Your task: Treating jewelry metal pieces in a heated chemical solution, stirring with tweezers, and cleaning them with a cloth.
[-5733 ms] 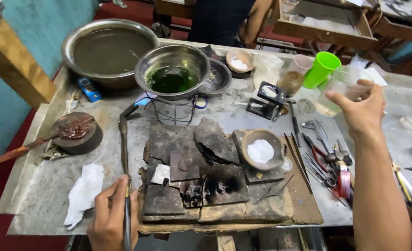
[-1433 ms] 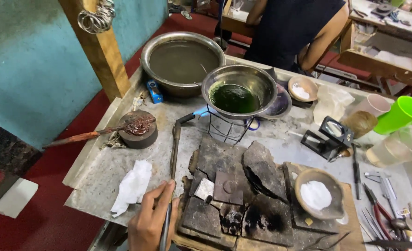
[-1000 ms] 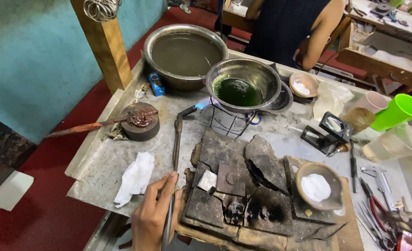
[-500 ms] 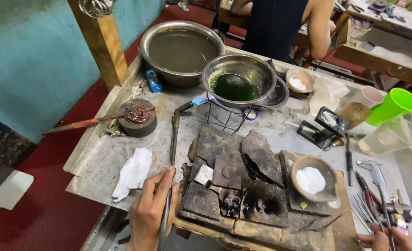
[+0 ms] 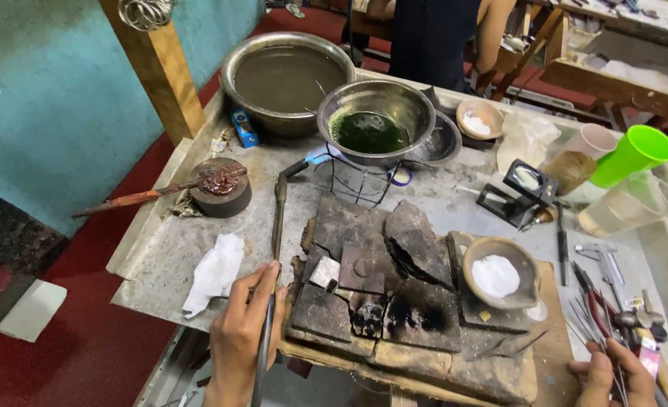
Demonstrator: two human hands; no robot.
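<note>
My left hand (image 5: 237, 339) grips the long metal torch (image 5: 276, 226) near the table's front edge. The torch tip gives a small blue flame (image 5: 319, 157) under a steel bowl of green liquid (image 5: 372, 128) on a wire stand. My right hand (image 5: 611, 374) is at the bottom right, its fingers on thin metal tools (image 5: 598, 316) lying there; whether it grips them is unclear. Between the hands lie charred soldering blocks (image 5: 394, 286) with a small square metal piece (image 5: 324, 271) on them.
A clay dish of white powder (image 5: 497, 273), a big steel basin (image 5: 287, 75), a round block with a red-tipped stick (image 5: 219, 188), a white cloth (image 5: 215, 271), a folding magnifier (image 5: 521, 194), a green cup (image 5: 635, 154). Another person (image 5: 439, 38) stands behind the table.
My right hand has come down from the far right of the table to the tools at the bottom right. My left hand keeps hold of the torch; the view has shifted slightly.
</note>
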